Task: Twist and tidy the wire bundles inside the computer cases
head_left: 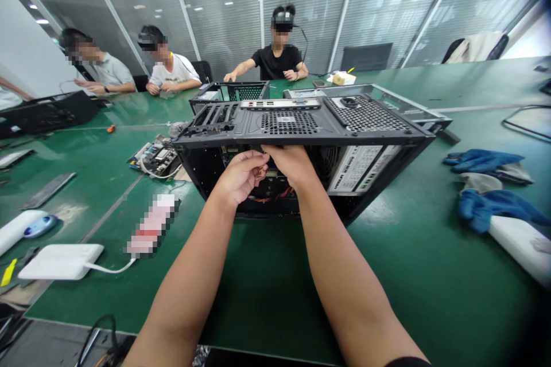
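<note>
A black computer case (297, 126) stands in front of me, its open side towards me and its perforated rear panel with the ports facing up. Inside are a labelled power supply (359, 169) on the right and coloured cables (275, 194) lower down. At the opening, my left hand (244, 175) is closed, its thumb and fingers pinched together; what they hold, if anything, is too small to make out. My right hand (293, 163) reaches in under the upper edge beside it. Its fingers are mostly hidden by the case and the left hand.
Left of the case lie a circuit board (159, 156), a phone (152, 223) cabled to a white power bank (62, 261), and a dark flat bar (49, 190). Blue gloves (491, 160) lie right. Several people sit across the green table (387, 287), near another case (232, 90).
</note>
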`<state>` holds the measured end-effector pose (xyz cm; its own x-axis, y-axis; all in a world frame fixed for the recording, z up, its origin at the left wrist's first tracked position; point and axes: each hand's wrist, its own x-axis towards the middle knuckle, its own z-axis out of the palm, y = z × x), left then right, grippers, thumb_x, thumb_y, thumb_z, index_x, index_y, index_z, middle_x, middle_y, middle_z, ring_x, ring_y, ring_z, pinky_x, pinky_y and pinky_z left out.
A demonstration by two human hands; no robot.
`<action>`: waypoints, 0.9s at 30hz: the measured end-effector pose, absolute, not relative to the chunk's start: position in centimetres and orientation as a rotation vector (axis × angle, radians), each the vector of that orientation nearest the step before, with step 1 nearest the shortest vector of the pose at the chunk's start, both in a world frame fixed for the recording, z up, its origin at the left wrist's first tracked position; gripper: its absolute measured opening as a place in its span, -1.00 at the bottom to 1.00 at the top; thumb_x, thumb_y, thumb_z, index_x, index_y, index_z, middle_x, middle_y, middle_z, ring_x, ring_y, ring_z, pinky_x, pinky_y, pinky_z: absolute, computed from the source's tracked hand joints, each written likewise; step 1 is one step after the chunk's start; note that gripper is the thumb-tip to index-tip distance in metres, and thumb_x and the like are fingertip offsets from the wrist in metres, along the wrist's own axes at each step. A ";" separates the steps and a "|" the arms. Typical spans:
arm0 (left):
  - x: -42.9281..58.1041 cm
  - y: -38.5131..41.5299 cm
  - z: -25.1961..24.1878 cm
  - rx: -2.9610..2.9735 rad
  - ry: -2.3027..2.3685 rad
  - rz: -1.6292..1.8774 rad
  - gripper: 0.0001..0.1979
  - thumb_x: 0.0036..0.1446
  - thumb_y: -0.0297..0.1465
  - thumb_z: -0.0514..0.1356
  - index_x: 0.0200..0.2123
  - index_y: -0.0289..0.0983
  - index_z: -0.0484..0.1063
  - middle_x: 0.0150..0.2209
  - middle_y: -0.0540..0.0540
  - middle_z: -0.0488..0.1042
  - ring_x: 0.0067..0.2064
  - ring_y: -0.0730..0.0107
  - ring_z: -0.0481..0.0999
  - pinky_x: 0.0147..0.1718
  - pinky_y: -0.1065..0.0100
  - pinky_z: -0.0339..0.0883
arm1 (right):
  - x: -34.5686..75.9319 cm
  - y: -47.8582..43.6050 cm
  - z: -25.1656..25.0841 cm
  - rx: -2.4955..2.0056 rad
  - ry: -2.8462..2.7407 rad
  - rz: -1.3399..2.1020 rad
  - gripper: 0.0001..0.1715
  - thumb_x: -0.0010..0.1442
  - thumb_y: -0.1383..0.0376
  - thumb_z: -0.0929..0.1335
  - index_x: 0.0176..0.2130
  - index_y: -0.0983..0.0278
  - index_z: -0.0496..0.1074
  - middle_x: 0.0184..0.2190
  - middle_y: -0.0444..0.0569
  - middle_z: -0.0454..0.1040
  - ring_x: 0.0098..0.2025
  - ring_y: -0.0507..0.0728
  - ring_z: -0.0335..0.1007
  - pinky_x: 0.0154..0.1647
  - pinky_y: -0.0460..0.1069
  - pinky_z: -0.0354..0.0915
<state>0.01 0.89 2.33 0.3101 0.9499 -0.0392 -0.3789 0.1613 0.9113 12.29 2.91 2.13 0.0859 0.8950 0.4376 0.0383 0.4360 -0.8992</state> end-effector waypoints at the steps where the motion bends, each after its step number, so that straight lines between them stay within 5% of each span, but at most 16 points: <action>1: 0.0 0.9 2.4 0.990 0.752 1.080 -0.79 -0.12 -0.43 0.36 -0.49 -0.34 0.35 -0.62 0.05 0.36 -0.63 0.62 0.30 -0.68 0.57 0.07 | 12.3 2.9 2.2 -0.915 -1.343 0.796 -0.67 0.02 0.24 0.36 -0.17 0.26 0.50 -0.24 -0.02 0.55 -0.07 0.23 0.41 0.06 0.14 0.22; 7: -0.8 1.2 1.9 1.084 0.701 1.059 -0.78 -0.14 -0.43 0.38 -0.48 -0.36 0.38 -0.57 -0.01 0.43 -0.55 0.57 0.38 -0.58 0.54 0.23 | 12.5 2.9 2.1 -0.863 -1.347 0.847 -0.69 0.00 0.23 0.38 -0.20 0.24 0.50 -0.27 -0.04 0.55 -0.06 0.23 0.40 0.08 0.16 0.21; 17: -1.1 1.7 1.0 0.919 0.552 0.995 -0.82 -0.02 -0.45 0.34 -0.47 -0.35 0.36 -0.60 0.03 0.34 -0.57 0.60 0.34 -0.57 0.54 0.21 | 12.4 3.3 1.3 -0.936 -1.224 1.103 -0.79 -0.06 0.18 0.41 -0.37 0.23 0.48 -0.42 -0.07 0.50 -0.20 0.20 0.40 -0.14 0.11 0.30; 23: -1.3 1.1 2.1 1.208 0.898 1.109 -0.80 -0.12 -0.42 0.36 -0.46 -0.31 0.38 -0.59 0.05 0.37 -0.60 0.59 0.32 -0.72 0.58 0.00 | 12.4 3.2 1.7 -0.945 -1.271 0.942 -0.72 -0.02 0.17 0.38 -0.27 0.23 0.49 -0.32 -0.05 0.53 -0.12 0.20 0.38 -0.03 0.11 0.26; 27: -1.4 1.1 2.4 1.312 0.928 1.127 -0.82 -0.12 -0.41 0.35 -0.49 -0.31 0.39 -0.59 0.05 0.37 -0.58 0.57 0.33 -0.69 0.56 0.06 | 12.3 3.2 1.8 -0.913 -1.288 0.859 -0.68 -0.01 0.18 0.38 -0.22 0.24 0.49 -0.22 -0.02 0.54 -0.04 0.21 0.37 0.05 0.12 0.21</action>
<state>-1.38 1.11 2.36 0.2354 0.9674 0.0931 -0.0935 -0.0728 0.9930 12.26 3.19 1.78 0.0911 0.9117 0.4005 -0.0198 0.4038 -0.9146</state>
